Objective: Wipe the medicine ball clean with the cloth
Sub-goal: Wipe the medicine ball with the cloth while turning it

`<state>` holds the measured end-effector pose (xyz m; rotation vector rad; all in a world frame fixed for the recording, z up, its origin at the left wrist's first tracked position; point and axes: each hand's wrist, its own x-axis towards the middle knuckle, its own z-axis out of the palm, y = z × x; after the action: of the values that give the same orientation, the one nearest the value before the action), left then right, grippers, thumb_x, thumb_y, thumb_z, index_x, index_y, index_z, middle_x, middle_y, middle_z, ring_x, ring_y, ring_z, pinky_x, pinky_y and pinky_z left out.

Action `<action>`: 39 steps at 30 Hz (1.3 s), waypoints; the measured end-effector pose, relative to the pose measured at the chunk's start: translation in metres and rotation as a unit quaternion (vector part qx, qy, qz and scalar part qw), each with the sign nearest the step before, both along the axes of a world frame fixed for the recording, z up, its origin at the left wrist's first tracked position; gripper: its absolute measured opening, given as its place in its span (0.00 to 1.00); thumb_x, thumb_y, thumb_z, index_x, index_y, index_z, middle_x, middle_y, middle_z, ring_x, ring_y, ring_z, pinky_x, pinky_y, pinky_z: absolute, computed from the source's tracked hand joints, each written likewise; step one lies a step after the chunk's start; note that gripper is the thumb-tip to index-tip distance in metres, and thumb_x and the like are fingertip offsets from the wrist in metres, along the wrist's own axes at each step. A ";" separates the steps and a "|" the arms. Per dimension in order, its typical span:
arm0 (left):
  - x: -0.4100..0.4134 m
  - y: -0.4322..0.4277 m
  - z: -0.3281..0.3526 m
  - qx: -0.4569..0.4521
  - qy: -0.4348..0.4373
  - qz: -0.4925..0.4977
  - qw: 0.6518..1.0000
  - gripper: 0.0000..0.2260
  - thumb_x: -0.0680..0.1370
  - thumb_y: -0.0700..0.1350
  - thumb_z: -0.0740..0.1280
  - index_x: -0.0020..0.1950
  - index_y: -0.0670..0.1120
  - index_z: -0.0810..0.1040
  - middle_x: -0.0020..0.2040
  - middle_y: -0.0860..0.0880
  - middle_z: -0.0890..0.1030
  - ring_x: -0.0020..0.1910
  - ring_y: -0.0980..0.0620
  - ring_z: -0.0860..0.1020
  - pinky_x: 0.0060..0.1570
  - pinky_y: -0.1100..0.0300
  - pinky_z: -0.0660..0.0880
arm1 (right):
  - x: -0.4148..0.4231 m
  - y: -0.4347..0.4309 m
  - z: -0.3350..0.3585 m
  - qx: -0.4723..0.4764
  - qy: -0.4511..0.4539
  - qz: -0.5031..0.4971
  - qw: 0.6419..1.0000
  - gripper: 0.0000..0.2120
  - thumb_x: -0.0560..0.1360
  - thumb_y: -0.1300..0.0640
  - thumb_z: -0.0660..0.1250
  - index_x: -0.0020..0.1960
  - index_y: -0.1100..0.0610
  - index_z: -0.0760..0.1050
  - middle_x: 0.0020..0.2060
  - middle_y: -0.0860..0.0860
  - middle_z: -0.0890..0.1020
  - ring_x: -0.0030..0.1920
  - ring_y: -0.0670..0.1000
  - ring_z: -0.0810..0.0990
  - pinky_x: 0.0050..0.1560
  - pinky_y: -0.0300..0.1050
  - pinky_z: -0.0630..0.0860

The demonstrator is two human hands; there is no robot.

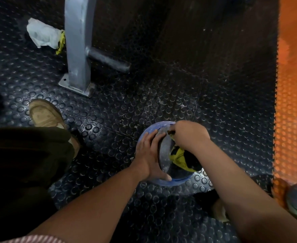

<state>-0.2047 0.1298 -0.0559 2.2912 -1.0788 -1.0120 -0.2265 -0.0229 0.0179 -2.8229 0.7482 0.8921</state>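
Pressing the cloth [178, 156] to the medicine ball [164, 155] on the studded rubber floor [126, 106]

The blue-and-grey ball sits on the floor near a metal post [77, 50]. The left hand [149, 155] lies flat against its left side, fingers straight. The right hand [188, 133] bunches the cloth (yellow and black) in curled fingers on top.

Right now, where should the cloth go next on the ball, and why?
Probably sweep the cloth left across the dusty grey panel of the medicine ball. The right hand grips it beside that patch, while the left hand steadies the ball.
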 end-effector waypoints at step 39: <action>-0.009 0.007 0.001 -0.052 0.022 -0.017 0.998 0.58 0.59 0.62 0.80 0.77 0.58 0.44 0.77 0.54 0.41 0.76 0.53 0.39 0.74 0.47 0.41 | -0.010 -0.012 -0.008 0.085 -0.070 -0.125 0.986 0.16 0.78 0.59 0.58 0.61 0.47 0.78 0.53 0.53 0.81 0.50 0.57 0.79 0.44 0.44 0.73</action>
<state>-0.2135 0.1371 -0.0551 2.1660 -1.1294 -0.9902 -0.2364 -0.0349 0.0100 -2.5403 0.9330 0.6751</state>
